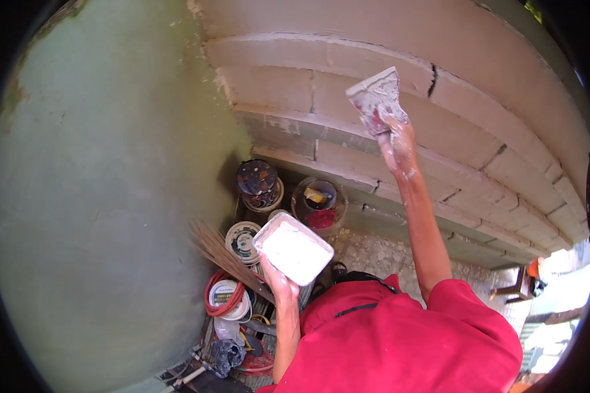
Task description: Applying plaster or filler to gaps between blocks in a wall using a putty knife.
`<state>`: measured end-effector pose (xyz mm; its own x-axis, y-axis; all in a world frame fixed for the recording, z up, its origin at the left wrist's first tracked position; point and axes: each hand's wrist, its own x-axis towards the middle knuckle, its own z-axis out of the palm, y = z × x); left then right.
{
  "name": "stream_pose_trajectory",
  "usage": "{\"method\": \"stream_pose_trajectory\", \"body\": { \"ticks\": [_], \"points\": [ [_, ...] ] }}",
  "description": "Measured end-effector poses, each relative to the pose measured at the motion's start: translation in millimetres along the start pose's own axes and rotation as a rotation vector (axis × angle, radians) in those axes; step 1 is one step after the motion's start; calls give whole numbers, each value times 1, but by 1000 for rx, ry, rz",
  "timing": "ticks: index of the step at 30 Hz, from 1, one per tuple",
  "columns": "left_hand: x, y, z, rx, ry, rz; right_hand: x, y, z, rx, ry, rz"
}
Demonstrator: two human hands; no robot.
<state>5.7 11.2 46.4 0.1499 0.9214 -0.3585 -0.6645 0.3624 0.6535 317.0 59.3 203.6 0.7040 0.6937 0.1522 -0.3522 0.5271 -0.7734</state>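
Note:
My right hand [396,141] is raised against the block wall [347,85] and grips a wide putty knife [375,97] smeared with white filler, its blade flat near the wall's surface. My left hand [276,274] holds a white rectangular tray [294,248] full of white plaster from below, at about waist height. My red shirt [400,340] fills the lower middle of the view.
A green plastered wall [98,196] stands on the left. In the corner below sit paint buckets [260,183], a clear bucket with tools [319,203], lidded tubs [240,239], a broom [223,252] and a coiled red hose [219,298]. A patterned floor [380,255] runs right.

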Motion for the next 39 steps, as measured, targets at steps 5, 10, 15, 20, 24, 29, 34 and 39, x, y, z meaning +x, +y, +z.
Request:
{"method": "stream_pose_trajectory", "body": {
  "ticks": [5,10,15,20,24,29,34,39],
  "points": [
    [3,-1,-4,-34,-14,-21,-2,-17,0,-66,-17,-90],
    [7,0,-6,20,8,-5,1,-20,-11,-99,75,-289],
    [5,6,-3,59,20,-12,7,-23,-4,-1142,385,-1097],
    [9,7,-13,65,4,-16,29,1,1,-1360,430,-1203],
    [5,12,-12,76,29,-24,58,26,5,-1523,483,-1145],
    [9,19,-20,62,50,-12,85,55,-12,-1539,612,-1205],
    [13,30,-31,24,78,22,57,63,-8,-1487,490,-1103],
    [18,35,-32,56,119,47,66,34,27,-1497,476,-1217]
  ]
}}
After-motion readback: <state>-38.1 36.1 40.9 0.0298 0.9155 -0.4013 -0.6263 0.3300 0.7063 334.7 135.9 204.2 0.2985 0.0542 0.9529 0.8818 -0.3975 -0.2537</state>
